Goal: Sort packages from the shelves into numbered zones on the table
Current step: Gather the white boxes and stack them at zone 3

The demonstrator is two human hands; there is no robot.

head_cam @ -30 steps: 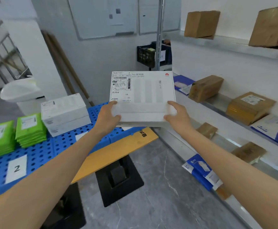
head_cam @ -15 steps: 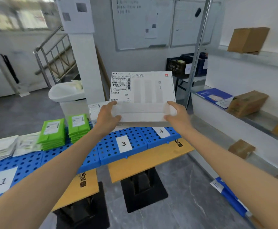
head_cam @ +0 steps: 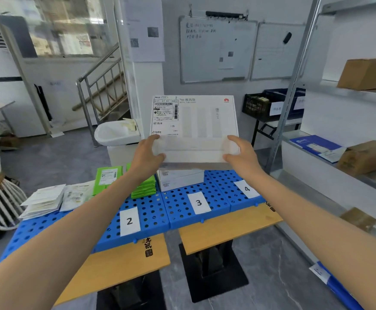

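Looking down along two bare forearms at a flat white box (head_cam: 196,130) held up in mid-air, top face tilted toward the camera. The left hand (head_cam: 147,155) grips its near-left corner & the right hand (head_cam: 241,156) its near-right corner, each w/ thumb on the top face & fingers curled under the edge. The box has a shipping label w/ barcode at top left & a small red logo at top right. It hangs directly over a stack of white boxes (head_cam: 180,179); can't tell if the two touch.

Below is the surface (head_cam: 227,229): two wooden tops side by side, covered toward the back by blue perforated panels (head_cam: 178,211). White cards on the panels read, left to right, card 2 (head_cam: 129,221), card 3 (head_cam: 198,202), card 4 (head_cam: 247,189). The stack stands behind card 3. Green packets (head_cam: 108,177) are piled behind card 2, partly hidden by the left forearm. Further left, white mailers (head_cam: 46,200) lie in a loose heap.

At right, metal shelves (head_cam: 312,162) hold an upper brown carton (head_cam: 364,73), then one level down a blue envelope (head_cam: 314,144) just beside a lower brown carton (head_cam: 361,157).

Bg: a whiteboard (head_cam: 216,50) on the wall, a black crate (head_cam: 258,105) beneath it, a stair railing (head_cam: 102,86) at left.
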